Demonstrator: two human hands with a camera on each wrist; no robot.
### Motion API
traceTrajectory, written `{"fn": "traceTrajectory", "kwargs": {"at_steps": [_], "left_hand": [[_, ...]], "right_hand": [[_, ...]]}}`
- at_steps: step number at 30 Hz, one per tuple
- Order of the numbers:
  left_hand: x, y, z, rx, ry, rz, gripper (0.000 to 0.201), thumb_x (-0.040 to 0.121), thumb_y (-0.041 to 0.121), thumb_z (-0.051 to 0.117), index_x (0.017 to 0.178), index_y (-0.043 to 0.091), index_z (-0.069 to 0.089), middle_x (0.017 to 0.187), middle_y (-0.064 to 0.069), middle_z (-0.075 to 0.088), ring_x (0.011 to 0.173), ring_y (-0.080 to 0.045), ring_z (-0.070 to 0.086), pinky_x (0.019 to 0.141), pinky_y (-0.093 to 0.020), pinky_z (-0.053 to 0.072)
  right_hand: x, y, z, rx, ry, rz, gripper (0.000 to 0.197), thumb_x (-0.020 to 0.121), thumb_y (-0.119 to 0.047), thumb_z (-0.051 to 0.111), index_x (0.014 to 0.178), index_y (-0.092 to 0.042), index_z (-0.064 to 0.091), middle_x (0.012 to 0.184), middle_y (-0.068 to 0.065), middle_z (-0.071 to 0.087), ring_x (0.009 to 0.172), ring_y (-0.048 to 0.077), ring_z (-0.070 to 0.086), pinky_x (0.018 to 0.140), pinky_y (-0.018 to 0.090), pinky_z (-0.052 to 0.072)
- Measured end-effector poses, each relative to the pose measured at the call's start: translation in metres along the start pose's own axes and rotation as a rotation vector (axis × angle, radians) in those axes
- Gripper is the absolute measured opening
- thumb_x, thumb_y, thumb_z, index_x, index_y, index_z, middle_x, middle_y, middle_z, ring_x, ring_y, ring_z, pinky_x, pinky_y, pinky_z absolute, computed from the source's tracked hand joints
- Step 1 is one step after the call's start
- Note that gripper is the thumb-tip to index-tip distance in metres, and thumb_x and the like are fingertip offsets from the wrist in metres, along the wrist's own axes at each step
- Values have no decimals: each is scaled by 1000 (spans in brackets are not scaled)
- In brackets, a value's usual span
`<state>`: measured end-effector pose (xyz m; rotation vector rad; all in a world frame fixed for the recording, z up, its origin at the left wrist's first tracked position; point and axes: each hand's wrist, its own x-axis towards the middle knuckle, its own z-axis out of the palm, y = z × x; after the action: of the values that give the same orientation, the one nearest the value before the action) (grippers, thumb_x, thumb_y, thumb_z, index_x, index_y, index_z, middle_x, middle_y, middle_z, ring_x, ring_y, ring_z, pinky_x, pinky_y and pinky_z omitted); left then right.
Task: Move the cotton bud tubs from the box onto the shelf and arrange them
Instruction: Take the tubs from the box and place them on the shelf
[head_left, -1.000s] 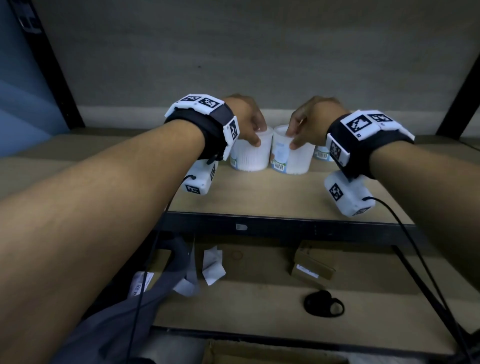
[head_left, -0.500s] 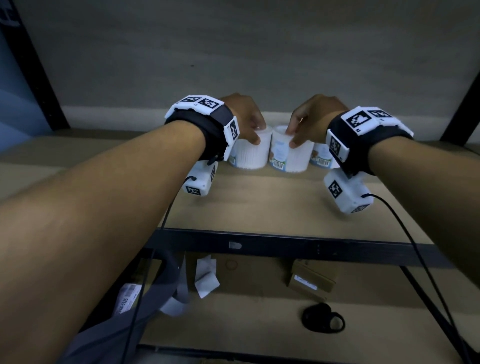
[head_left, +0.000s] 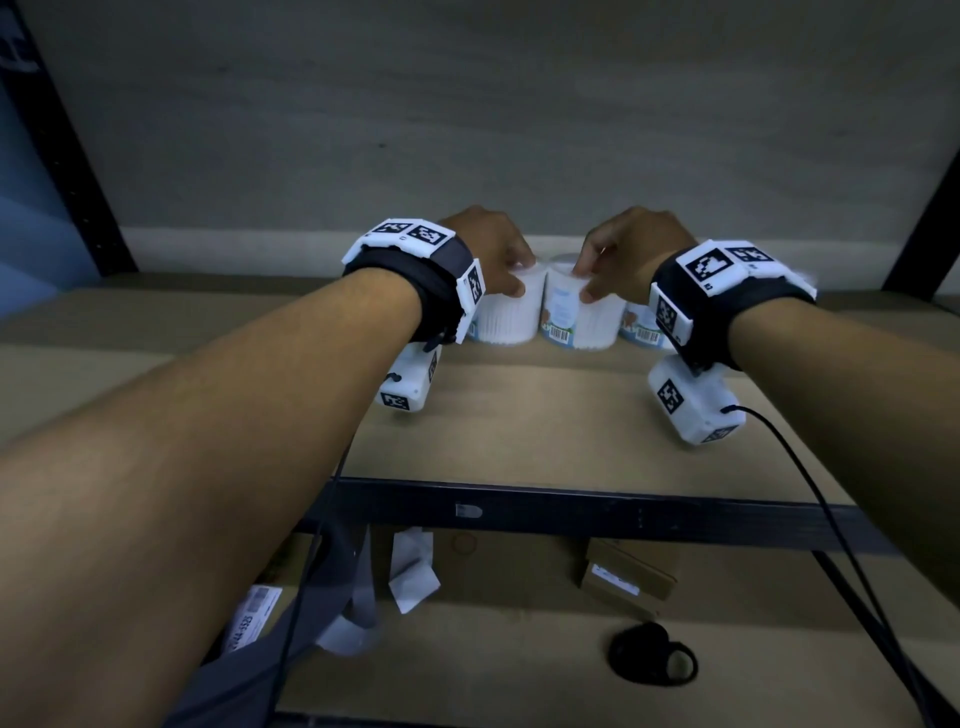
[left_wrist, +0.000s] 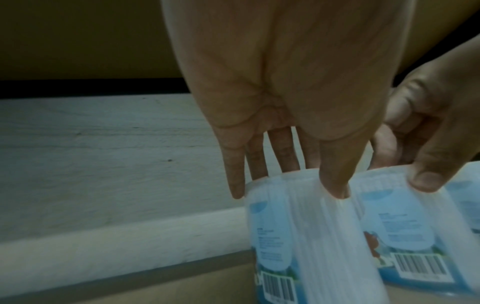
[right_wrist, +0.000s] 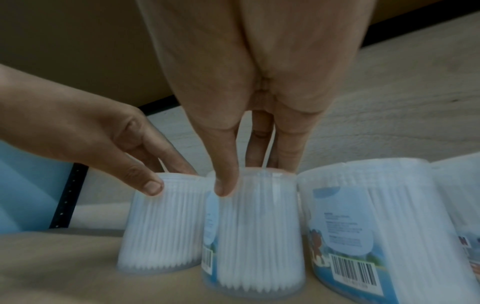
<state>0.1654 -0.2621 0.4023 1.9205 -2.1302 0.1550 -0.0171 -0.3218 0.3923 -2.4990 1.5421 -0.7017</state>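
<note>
Clear cotton bud tubs with blue labels stand in a row at the back of the shelf. My left hand pinches the top of the left tub between thumb and fingers. In the left wrist view the left hand grips the same tub. My right hand holds the neighbouring tub the same way, and in the right wrist view the right hand holds this tub. The two held tubs touch side by side. A third tub stands just right of them.
A pale back wall runs close behind the tubs, between black uprights. A black beam fronts the shelf. On the lower shelf lie paper slips, a small cardboard box and a black object. A cable trails from my right wrist.
Both hands keep hold of their tubs. The pair has edged slightly toward the back wall, and more of the third tub shows beside my right wrist.
</note>
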Motion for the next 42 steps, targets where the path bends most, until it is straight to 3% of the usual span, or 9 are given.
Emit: {"fn": "traceTrajectory", "kwargs": {"at_steps": [6,12,17,21,24,27,30,38,42], "left_hand": [[-3,0,4,38,-6,15,48,90,32,67,136,22,58,140,4,56,129,-18,50,107,-26,38],[-18,6,12,81,-88,12,71,89,37,64,152,22,33,155,-3,34,141,-22,34,114,-28,29],[-44,21,9,68,-72,34,64,86,41,67,142,18,47,143,-7,48,129,-26,47,106,-35,40],[-65,32,3,65,-47,35,71,83,51,66,144,21,46,145,-4,48,131,-23,46,107,-36,40],[-81,38,0,68,-78,47,82,77,63,62,148,30,38,149,1,43,137,-20,40,110,-39,38],[-98,47,-4,80,-77,57,76,82,59,62,148,31,39,151,3,40,139,-18,36,111,-36,35],[-118,60,-8,49,-59,102,70,84,56,63,146,29,42,148,3,42,137,-17,37,108,-31,33],[-164,89,-4,-37,-75,164,64,79,60,64,137,34,52,138,12,55,127,-12,49,105,-31,42],[-191,102,8,-126,-51,209,53,79,54,69,127,33,60,126,12,60,111,-9,55,86,-22,41]], "right_hand": [[-6,-2,-3,-7,-23,5,27,69,-16,86,93,-23,77,103,-5,72,96,12,66,82,19,45],[-31,-2,-12,-113,-116,-19,57,74,-29,83,127,-32,64,135,-6,57,123,15,54,97,22,42],[-64,2,-12,-166,-95,-75,74,77,-43,77,143,-36,45,148,-5,46,135,21,39,104,27,34],[-86,0,-21,-160,-110,-90,77,76,-46,78,143,-35,44,147,-4,47,136,21,40,109,33,35],[-108,-3,-28,-180,-96,-108,71,75,-45,79,138,-34,49,141,0,52,129,23,45,105,38,40],[-130,-3,-36,-151,-81,-109,63,74,-40,81,132,-33,55,126,1,58,105,18,56,91,31,46],[-154,-3,-42,-140,-62,-110,56,75,-41,80,126,-34,59,117,-3,62,89,11,52,81,25,42],[-223,5,-50,-102,-61,-72,37,73,-40,81,106,-37,64,96,-14,65,84,8,58,82,27,49],[-253,11,-43,-87,-117,-57,33,74,-36,80,103,-36,63,93,-14,64,80,7,58,75,25,45]]}}
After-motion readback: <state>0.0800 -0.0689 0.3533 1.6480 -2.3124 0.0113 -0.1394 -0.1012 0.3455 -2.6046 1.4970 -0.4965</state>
